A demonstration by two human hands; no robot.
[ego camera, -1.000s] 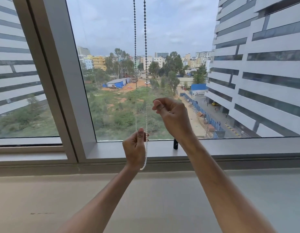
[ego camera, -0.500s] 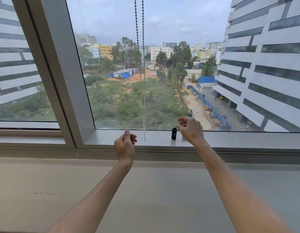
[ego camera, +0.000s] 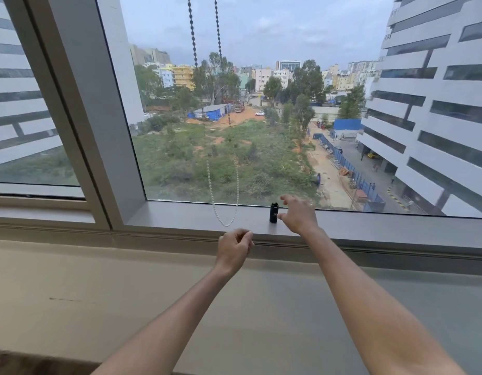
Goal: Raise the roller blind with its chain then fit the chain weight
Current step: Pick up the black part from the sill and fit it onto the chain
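A: Has the blind gone up? I see none of it over the glass.

B: None shows, so I judge the raising done. A second ago both hands were closed on the chain [ego camera: 225, 201]; now both have let go. It hangs free, its loop just above the window sill [ego camera: 180, 216], left of the weight.

A: Where's the weight?

B: The small black chain weight [ego camera: 273, 212] stands upright on the sill, right of the loop and apart from it.

A: And the hands?

B: The right hand [ego camera: 298, 215] has dropped from the chain and reached to the weight. Its grip is apart, thumb low and forefinger high, either side of the weight; whether a fingertip touches it yet I cannot tell. The left hand [ego camera: 234, 249] has come down too, nearer than the sill, fingers loosely curled on nothing.

A: So the job has moved on?

B: I'd say so: pulling is over, and picking up the weight to fit on the loop comes next.
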